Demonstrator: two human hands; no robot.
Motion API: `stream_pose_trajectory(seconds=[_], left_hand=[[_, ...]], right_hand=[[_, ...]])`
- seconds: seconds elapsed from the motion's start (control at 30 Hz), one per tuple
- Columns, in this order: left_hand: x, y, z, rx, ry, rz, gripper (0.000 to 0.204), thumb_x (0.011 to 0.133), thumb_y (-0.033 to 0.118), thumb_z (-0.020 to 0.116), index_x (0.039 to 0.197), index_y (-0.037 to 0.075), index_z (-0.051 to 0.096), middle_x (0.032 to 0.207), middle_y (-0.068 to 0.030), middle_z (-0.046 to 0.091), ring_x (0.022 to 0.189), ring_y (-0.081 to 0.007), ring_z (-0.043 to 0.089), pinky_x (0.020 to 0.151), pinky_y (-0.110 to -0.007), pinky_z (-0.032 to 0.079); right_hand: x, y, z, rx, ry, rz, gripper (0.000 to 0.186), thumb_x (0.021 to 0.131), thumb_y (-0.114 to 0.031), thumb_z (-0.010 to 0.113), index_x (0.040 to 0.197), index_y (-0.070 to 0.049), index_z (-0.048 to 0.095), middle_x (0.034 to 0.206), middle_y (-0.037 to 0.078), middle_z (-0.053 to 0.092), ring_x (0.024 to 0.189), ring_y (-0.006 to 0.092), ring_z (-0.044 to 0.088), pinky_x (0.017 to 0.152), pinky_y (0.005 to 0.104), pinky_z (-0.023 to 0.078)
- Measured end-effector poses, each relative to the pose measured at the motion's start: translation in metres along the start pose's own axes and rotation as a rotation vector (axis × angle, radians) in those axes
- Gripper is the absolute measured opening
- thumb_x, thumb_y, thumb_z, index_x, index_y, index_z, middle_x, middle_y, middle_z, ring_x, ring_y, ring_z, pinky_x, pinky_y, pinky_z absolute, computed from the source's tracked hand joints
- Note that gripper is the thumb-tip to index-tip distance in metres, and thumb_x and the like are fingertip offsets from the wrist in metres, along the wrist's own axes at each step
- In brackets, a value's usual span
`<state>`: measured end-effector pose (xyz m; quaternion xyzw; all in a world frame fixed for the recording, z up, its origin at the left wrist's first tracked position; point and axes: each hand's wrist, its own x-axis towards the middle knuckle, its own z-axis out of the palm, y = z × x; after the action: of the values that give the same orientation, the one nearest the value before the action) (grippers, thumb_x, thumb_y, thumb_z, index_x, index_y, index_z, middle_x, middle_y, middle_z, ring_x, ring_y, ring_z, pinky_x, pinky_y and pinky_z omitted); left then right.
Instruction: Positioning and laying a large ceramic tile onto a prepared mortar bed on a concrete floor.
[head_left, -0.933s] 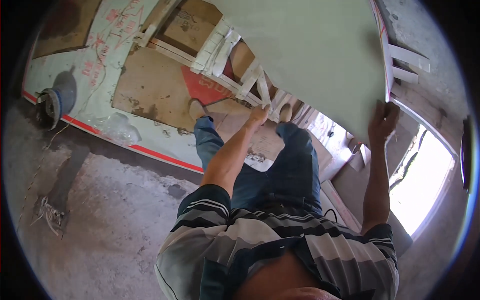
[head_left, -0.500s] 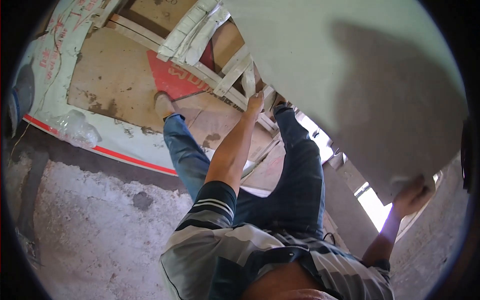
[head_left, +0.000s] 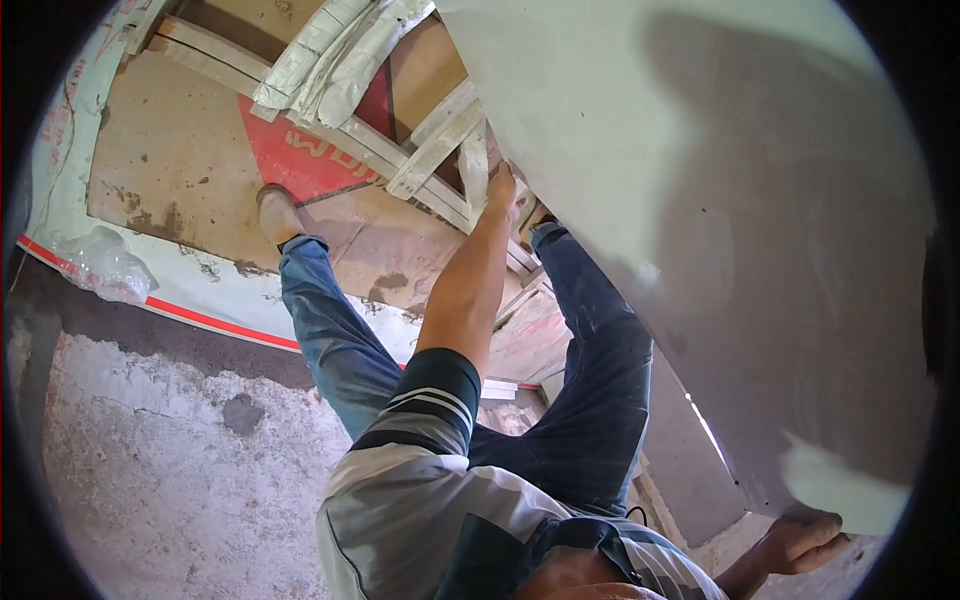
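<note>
A large pale grey board, flat like plasterboard, fills the upper right and stands tilted, with a broad shadow across it. My left hand reaches far forward and is closed at the board's left edge; its fingers are partly hidden there. At the lower right, my right hand has its fingers curled around the board's near bottom edge. Right beside my left hand is a paint-spattered wooden frame of pale battens.
Brown protective sheeting with a red patch covers the floor ahead, bordered by a white sheet with a red stripe. Crumpled clear plastic lies on that border. White folded material rests on the battens. Rough concrete is at the left.
The board has come nearer and lower on the right, narrowing the bright gap beneath it. My right hand has moved down with its edge; my left hand has shifted slightly up and left.
</note>
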<state>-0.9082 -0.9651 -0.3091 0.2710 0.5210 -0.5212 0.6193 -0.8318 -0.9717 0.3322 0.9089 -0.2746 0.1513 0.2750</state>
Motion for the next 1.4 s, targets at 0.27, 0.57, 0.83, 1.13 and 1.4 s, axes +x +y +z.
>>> stream_pose_trajectory(seconds=[0.27,0.57,0.83,1.13,1.4], left_hand=[[-0.032,-0.025,0.028,-0.025,0.093,-0.197,0.036,0.083,0.046,0.035,0.07,0.013,0.045,0.053,0.0016,0.038,0.047,-0.0133,0.035,0.048,-0.033,0.032],[-0.027,-0.025,0.044,-0.394,0.062,-0.179,0.025,0.086,0.03,0.037,0.093,0.01,0.051,0.083,-0.0058,0.056,0.069,-0.0187,0.056,0.055,-0.036,0.048],[-0.013,-0.055,0.071,-0.571,-0.06,-0.187,0.026,0.086,0.024,0.036,0.103,0.007,0.049,0.099,-0.0078,0.056,0.081,-0.0246,0.058,0.066,-0.043,0.05],[0.048,-0.033,0.028,0.759,0.4,0.473,0.038,0.081,0.025,0.034,0.102,-0.004,0.048,0.088,-0.0247,0.055,0.08,-0.0367,0.054,0.065,-0.04,0.046],[0.076,0.065,-0.029,0.085,-0.007,0.58,0.047,0.086,0.037,0.03,0.108,0.0,0.049,0.105,-0.0199,0.052,0.097,-0.027,0.05,0.085,-0.03,0.037]], right_hand=[[0.005,0.016,0.013,0.034,0.012,0.02,0.041,0.085,-0.028,0.041,0.109,0.005,0.046,0.097,0.016,0.052,0.082,0.0235,0.052,0.066,0.0293,0.044],[0.007,0.019,0.015,0.099,-0.049,-0.126,0.043,0.085,-0.028,0.042,0.109,0.008,0.044,0.097,0.019,0.051,0.084,0.0253,0.051,0.069,0.0319,0.043],[0.003,0.016,0.011,-0.025,-0.045,-0.268,0.036,0.087,-0.024,0.04,0.103,0.008,0.046,0.089,0.016,0.051,0.078,0.0229,0.051,0.064,0.0306,0.043],[0.006,0.028,0.016,-0.021,-0.054,-0.25,0.033,0.086,-0.023,0.039,0.099,0.006,0.046,0.088,0.015,0.05,0.074,0.0209,0.051,0.06,0.0289,0.043],[0.012,0.016,0.046,0.193,0.036,0.114,0.027,0.082,-0.017,0.04,0.097,0.005,0.046,0.087,0.016,0.049,0.077,0.0236,0.049,0.065,0.0315,0.041]])
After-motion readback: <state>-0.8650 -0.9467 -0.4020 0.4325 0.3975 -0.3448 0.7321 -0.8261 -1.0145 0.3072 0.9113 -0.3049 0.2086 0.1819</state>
